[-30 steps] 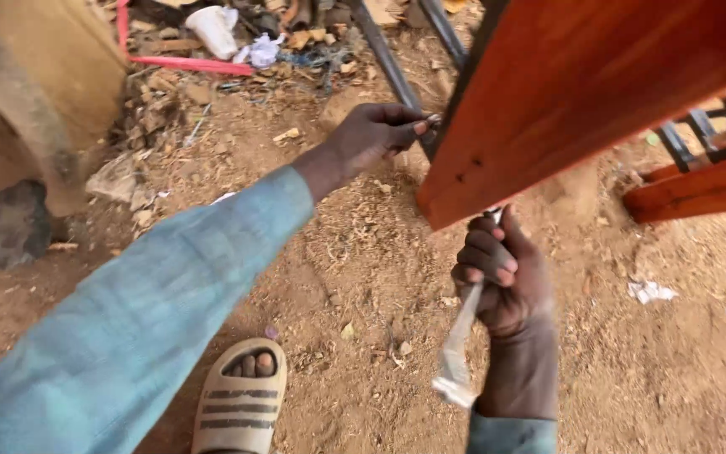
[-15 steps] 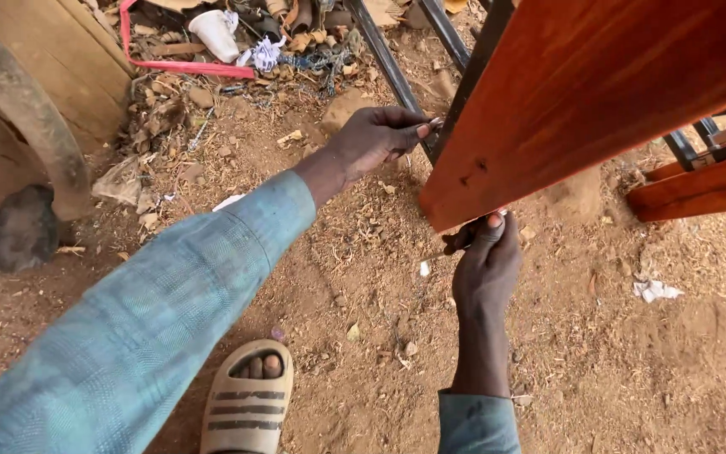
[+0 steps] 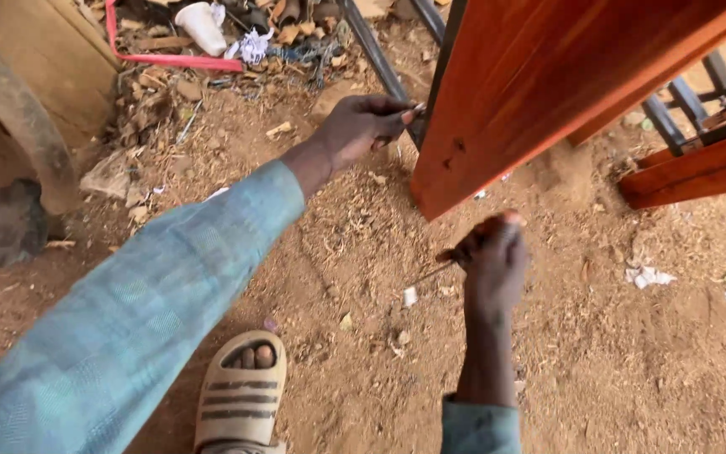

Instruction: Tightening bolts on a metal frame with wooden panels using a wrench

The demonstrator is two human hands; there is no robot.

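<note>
A reddish-brown wooden panel [image 3: 548, 84] slants across the upper right, its lower corner hanging over the sandy ground. My left hand [image 3: 363, 126], at the end of a blue-green sleeve, reaches up to the panel's left edge and pinches a small thin metal piece [image 3: 413, 109] against it. My right hand [image 3: 493, 261] hovers just below the panel's lower corner, fingers closed around a thin dark tool [image 3: 434, 273] whose tip pokes out to the left. What kind of tool it is cannot be made out.
My foot in a beige sandal [image 3: 241, 391] stands at the bottom centre. A rubbish pile with a red rod [image 3: 170, 60] and a white cup [image 3: 199, 25] lies at the top left. Dark metal bars [image 3: 380, 50] and more red wood [image 3: 699, 168] flank the panel. Paper scraps [image 3: 644, 276] dot the dirt.
My right hand rose from lower down towards the panel's corner; the pale strip-like thing it held a second ago is out of sight. The left hand stayed at the panel's edge.
</note>
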